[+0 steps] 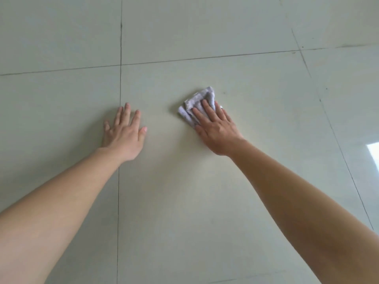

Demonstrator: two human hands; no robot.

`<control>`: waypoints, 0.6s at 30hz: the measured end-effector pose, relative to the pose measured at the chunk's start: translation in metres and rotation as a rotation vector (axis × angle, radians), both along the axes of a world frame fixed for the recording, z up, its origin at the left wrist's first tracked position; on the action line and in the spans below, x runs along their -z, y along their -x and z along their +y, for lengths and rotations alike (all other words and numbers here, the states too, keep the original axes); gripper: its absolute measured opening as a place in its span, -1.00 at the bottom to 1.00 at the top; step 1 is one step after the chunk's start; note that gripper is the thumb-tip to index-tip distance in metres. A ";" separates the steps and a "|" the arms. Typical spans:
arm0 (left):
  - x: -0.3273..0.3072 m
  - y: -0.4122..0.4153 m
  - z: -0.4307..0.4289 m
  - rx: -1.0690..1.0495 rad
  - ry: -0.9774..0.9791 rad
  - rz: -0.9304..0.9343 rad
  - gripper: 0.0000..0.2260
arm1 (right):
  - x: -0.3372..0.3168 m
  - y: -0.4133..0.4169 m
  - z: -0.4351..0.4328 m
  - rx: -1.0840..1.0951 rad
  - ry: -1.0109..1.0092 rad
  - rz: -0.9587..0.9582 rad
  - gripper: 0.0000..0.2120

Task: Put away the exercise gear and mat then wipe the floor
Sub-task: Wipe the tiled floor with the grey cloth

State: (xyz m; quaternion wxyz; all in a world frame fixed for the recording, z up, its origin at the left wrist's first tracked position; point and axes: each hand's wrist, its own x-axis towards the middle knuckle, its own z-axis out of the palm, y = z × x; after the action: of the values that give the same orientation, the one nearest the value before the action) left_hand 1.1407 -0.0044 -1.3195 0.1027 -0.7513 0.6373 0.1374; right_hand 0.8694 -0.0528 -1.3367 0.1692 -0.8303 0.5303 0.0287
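Note:
A small, crumpled pale grey cloth (202, 99) lies on the light tiled floor (184, 191) a little right of centre. My right hand (215, 130) presses flat on it with straight fingers, covering its near part. My left hand (125, 132) rests flat on the bare floor to the left, fingers spread, holding nothing. No exercise gear or mat shows in this view.
Dark grout lines cross the floor: one runs vertically at the left (120, 201), one horizontally beyond the hands (205, 58), one slanting at the right (338, 144). A bright window reflection (373, 150) glares on the tile at the right edge.

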 end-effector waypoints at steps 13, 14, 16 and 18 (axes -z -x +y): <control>0.036 0.085 -0.019 -0.030 0.022 0.106 -0.47 | 0.005 0.071 -0.043 0.326 0.000 0.099 -0.47; 0.037 0.085 -0.019 -0.029 0.024 0.108 -0.47 | 0.006 0.044 -0.051 0.218 0.020 0.096 -0.48; 0.036 0.085 -0.018 -0.029 0.035 0.107 -0.46 | -0.001 -0.013 -0.057 0.029 -0.014 0.065 -0.47; 0.035 0.085 -0.018 -0.029 0.033 0.112 -0.46 | -0.013 -0.040 -0.056 -0.076 -0.079 0.049 -0.48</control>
State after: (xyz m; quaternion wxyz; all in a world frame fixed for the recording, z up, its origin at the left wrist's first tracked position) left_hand 1.0561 -0.0223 -1.3540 0.0524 -0.7531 0.6334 0.1698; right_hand 0.9097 -0.1086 -1.3242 0.1877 -0.8415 0.5008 0.0765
